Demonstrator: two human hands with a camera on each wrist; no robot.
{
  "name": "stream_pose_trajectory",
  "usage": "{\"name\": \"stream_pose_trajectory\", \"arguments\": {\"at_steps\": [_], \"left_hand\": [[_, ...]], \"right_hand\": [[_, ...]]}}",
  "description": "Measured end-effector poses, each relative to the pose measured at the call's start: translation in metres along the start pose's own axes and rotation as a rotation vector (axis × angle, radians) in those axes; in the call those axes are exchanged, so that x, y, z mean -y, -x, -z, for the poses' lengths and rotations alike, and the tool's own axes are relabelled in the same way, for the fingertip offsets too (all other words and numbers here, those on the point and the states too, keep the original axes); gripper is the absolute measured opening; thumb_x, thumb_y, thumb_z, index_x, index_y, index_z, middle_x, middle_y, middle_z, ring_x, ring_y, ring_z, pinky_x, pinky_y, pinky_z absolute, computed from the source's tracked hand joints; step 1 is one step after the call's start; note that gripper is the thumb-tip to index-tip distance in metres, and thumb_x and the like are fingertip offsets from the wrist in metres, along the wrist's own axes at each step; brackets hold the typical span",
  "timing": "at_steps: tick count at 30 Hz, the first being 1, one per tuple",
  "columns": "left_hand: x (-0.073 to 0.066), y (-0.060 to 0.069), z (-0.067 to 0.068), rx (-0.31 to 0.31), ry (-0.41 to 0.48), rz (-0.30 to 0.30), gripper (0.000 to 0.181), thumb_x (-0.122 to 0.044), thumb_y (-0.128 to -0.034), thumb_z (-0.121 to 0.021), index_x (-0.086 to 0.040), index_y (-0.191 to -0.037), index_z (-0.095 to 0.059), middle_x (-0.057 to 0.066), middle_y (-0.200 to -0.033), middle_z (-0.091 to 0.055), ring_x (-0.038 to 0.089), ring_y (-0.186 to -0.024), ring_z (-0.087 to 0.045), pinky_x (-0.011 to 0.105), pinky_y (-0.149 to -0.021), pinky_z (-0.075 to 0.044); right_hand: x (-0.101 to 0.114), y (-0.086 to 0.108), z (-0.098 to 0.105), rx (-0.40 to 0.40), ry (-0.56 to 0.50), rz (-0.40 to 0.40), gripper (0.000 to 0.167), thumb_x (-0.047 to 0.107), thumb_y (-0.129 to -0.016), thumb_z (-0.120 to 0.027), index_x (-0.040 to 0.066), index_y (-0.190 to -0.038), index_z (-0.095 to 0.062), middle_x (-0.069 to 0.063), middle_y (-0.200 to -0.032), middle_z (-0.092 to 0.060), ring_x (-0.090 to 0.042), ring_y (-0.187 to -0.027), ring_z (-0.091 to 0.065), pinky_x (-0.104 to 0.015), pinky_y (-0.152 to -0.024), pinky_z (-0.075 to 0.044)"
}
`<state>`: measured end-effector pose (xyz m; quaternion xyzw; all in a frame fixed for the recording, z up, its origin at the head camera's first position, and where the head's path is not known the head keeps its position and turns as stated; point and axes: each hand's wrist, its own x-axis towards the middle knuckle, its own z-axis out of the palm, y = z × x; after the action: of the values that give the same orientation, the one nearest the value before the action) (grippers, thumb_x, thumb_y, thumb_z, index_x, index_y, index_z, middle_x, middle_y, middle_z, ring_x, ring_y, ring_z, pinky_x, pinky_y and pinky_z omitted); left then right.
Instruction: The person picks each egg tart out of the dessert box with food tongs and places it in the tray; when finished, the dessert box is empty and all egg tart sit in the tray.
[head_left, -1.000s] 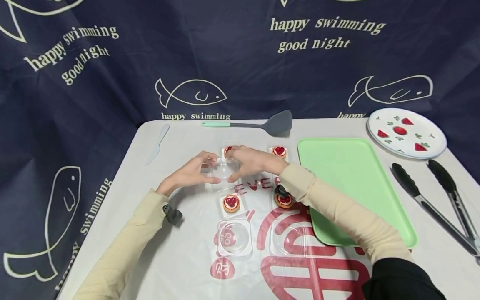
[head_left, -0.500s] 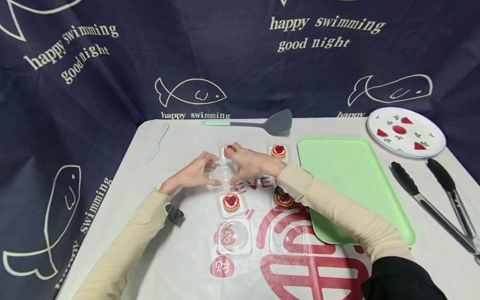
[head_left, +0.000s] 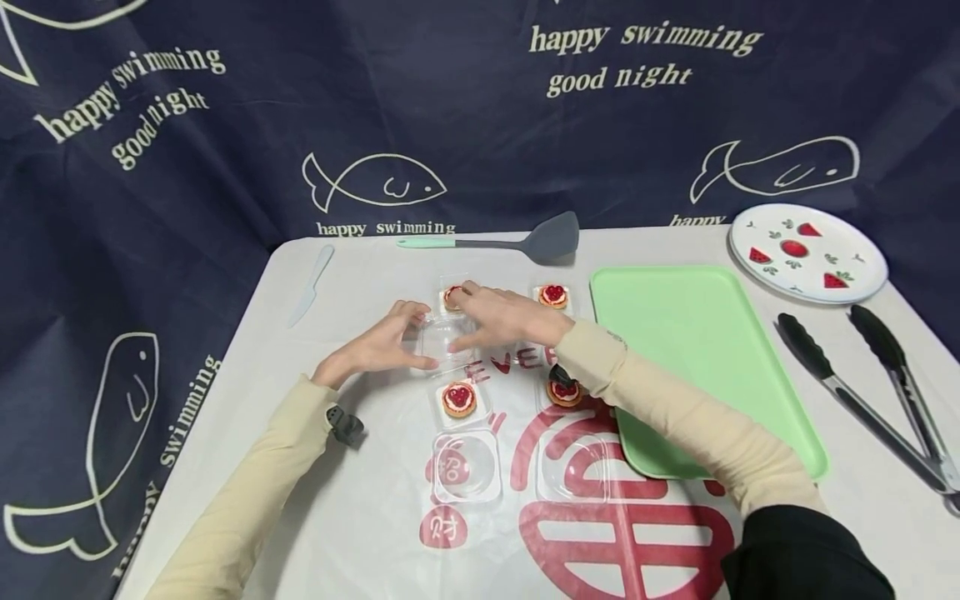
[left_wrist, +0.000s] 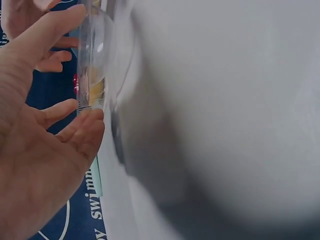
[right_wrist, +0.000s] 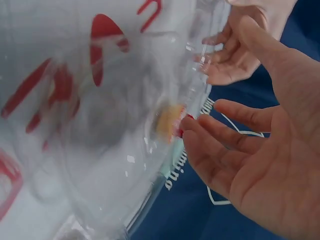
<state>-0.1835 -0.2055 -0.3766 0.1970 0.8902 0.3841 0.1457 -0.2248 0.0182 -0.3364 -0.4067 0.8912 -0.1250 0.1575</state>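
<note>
a clear plastic box (head_left: 438, 342) is between the two hands in the far half of the surface (head_left: 360, 517), with a red-topped tart (head_left: 450, 297) just beyond it. the left hand (head_left: 378, 343) has its grip parted in a wide curve at the left side of the box; whether it pinches the rim i cannot tell. the right hand (head_left: 502, 317) reaches in from the other side, its grip spread and pinching nothing, the fingertips in front of the tart, though it is unclear if they touch it. nearer the person, a second tart (head_left: 459, 400) sits in clear plastic, and a third tart (head_left: 564, 395) is partly hidden. two clear covers (head_left: 467, 467) lie closest. to the right is a green tray (head_left: 690, 333), partly covered by the right sleeve (head_left: 690, 425), then black-tipped tongs (head_left: 881, 429) with their arms apart and a white plate (head_left: 870, 267) with watermelon prints. a dark spatula (head_left: 551, 240) with a mint handle lies along the far edge, a pale blue knife (head_left: 311, 287) to its left, and a navy cloth (head_left: 480, 117) with fish drawings hangs behind
</note>
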Motion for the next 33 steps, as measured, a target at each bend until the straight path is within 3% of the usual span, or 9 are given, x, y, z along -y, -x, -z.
{"name": "stream_pose_trajectory", "arguments": {"at_steps": [3,6,9,12,17,21,23,26,33], "left_hand": [[-0.004,0.000,-0.002,-0.013,-0.004,0.014,0.084,-0.019,-0.0790,-0.079,0.009,-0.142,-0.031,0.027,-0.134,-0.036,0.039,-0.125,-0.041,0.053,-0.108,-0.037],[-0.010,-0.002,-0.007,-0.064,-0.013,-0.010,0.078,-0.020,-0.0840,-0.075,0.008,-0.142,-0.031,0.027,-0.136,-0.034,0.040,-0.127,-0.038,0.055,-0.109,-0.034],[-0.022,-0.004,-0.015,-0.133,-0.012,-0.075,0.070,-0.018,-0.0879,-0.071,0.009,-0.140,-0.034,0.027,-0.137,-0.034,0.039,-0.130,-0.035,0.054,-0.112,-0.030],[-0.041,-0.006,-0.027,-0.159,-0.009,-0.139,0.068,-0.016,-0.0897,-0.069,0.009,-0.141,-0.033,0.026,-0.139,-0.034,0.037,-0.133,-0.033,0.052,-0.115,-0.028],[-0.073,-0.008,-0.053,-0.095,-0.021,-0.194,0.069,-0.021,-0.0923,-0.066,0.007,-0.145,-0.030,0.022,-0.145,-0.033,0.035,-0.137,-0.033,0.051,-0.116,-0.027],[-0.090,-0.012,-0.076,-0.026,-0.049,-0.228,0.069,-0.022,-0.0934,-0.065,0.008,-0.146,-0.031,0.021,-0.145,-0.034,0.032,-0.136,-0.034,0.047,-0.115,-0.030],[-0.096,-0.015,-0.086,0.001,-0.055,-0.247,0.070,-0.021,-0.0929,-0.066,0.010,-0.145,-0.031,0.021,-0.144,-0.035,0.032,-0.133,-0.036,0.044,-0.115,-0.032],[-0.102,-0.018,-0.098,0.025,-0.068,-0.263,0.070,-0.020,-0.0916,-0.068,0.011,-0.144,-0.033,0.021,-0.140,-0.037,0.031,-0.130,-0.037,0.042,-0.113,-0.034],[-0.108,-0.017,-0.113,0.067,-0.081,-0.211,0.070,-0.021,-0.0866,-0.074,0.011,-0.140,-0.041,0.022,-0.134,-0.041,0.032,-0.126,-0.038,0.044,-0.111,-0.036]], "right_hand": [[-0.005,0.008,0.005,-0.018,-0.023,-0.013,0.072,0.051,-0.091,-0.062,0.005,-0.143,-0.043,-0.014,-0.134,-0.047,-0.028,-0.115,-0.056,-0.045,-0.098,-0.048],[-0.011,0.018,0.012,-0.053,-0.060,-0.017,0.068,0.051,-0.093,-0.060,0.006,-0.142,-0.045,-0.014,-0.136,-0.048,-0.028,-0.120,-0.053,-0.045,-0.102,-0.045],[-0.017,0.028,0.018,-0.101,-0.103,-0.001,0.063,0.048,-0.093,-0.061,0.006,-0.138,-0.050,-0.013,-0.134,-0.050,-0.026,-0.121,-0.052,-0.045,-0.104,-0.043],[-0.024,0.040,0.022,-0.151,-0.141,0.009,0.058,0.046,-0.093,-0.061,0.006,-0.134,-0.052,-0.012,-0.130,-0.052,-0.026,-0.118,-0.053,-0.043,-0.103,-0.044],[-0.036,0.063,0.025,-0.203,-0.194,-0.015,0.053,0.042,-0.095,-0.060,0.007,-0.134,-0.051,-0.010,-0.131,-0.051,-0.027,-0.112,-0.056,-0.041,-0.098,-0.045],[-0.047,0.084,0.026,-0.234,-0.249,-0.047,0.053,0.038,-0.095,-0.062,0.004,-0.134,-0.050,-0.013,-0.133,-0.051,-0.029,-0.108,-0.056,-0.043,-0.095,-0.046],[-0.053,0.094,0.027,-0.253,-0.266,-0.056,0.053,0.036,-0.094,-0.063,0.002,-0.133,-0.050,-0.015,-0.131,-0.052,-0.031,-0.106,-0.056,-0.045,-0.094,-0.046],[-0.065,0.110,0.027,-0.291,-0.288,-0.082,0.052,0.033,-0.094,-0.064,0.002,-0.134,-0.051,-0.016,-0.131,-0.052,-0.032,-0.114,-0.054,-0.046,-0.097,-0.045],[-0.094,0.163,0.029,-0.399,-0.338,-0.190,0.049,0.030,-0.098,-0.058,0.000,-0.136,-0.049,-0.020,-0.135,-0.050,-0.036,-0.123,-0.049,-0.054,-0.098,-0.044]]}}
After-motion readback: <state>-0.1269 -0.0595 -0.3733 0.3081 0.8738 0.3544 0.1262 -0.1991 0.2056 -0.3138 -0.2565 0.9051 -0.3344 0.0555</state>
